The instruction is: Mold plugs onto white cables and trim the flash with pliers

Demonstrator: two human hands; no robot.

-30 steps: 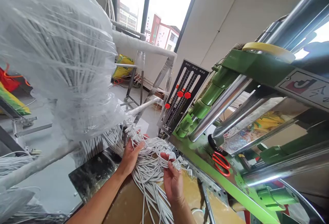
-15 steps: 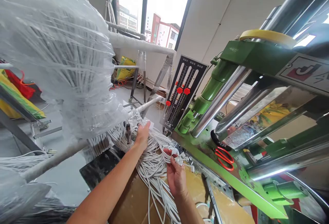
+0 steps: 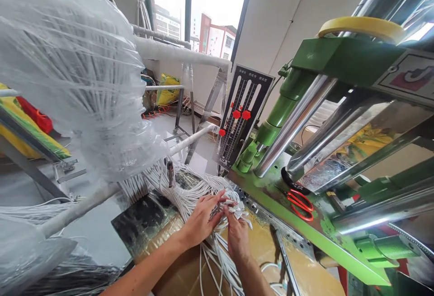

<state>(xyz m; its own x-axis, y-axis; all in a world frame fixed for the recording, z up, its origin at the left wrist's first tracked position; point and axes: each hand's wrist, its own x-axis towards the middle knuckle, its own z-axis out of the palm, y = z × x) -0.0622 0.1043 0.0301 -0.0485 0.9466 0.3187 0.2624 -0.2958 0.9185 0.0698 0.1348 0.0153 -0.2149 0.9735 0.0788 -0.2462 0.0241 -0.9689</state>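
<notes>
Many thin white cables (image 3: 193,183) run in a thick bundle across the work surface. Their ends carry small white connectors (image 3: 240,210), gathered in a cluster. My right hand (image 3: 238,237) is closed around the cables just behind these connectors, thumb on top. From the left, my left hand (image 3: 203,217) meets it at the same bunch, its fingers and thumb closing over the cables near the connectors. Some of its fingertips are hidden among the cables. Below both hands, loose cable lengths hang over brown cardboard (image 3: 176,264).
A green press machine (image 3: 312,60) with steel columns stands at right. Red-handled scissors (image 3: 300,204) lie on its bed. A black scale panel (image 3: 244,110) with red knobs stands behind. Plastic-wrapped cables (image 3: 84,69) hang over a wrapped rack (image 3: 183,54) at left.
My left hand has come back from the far part of the bundle, moving right and nearer, to join my right hand at the connectors. The right hand keeps its hold.
</notes>
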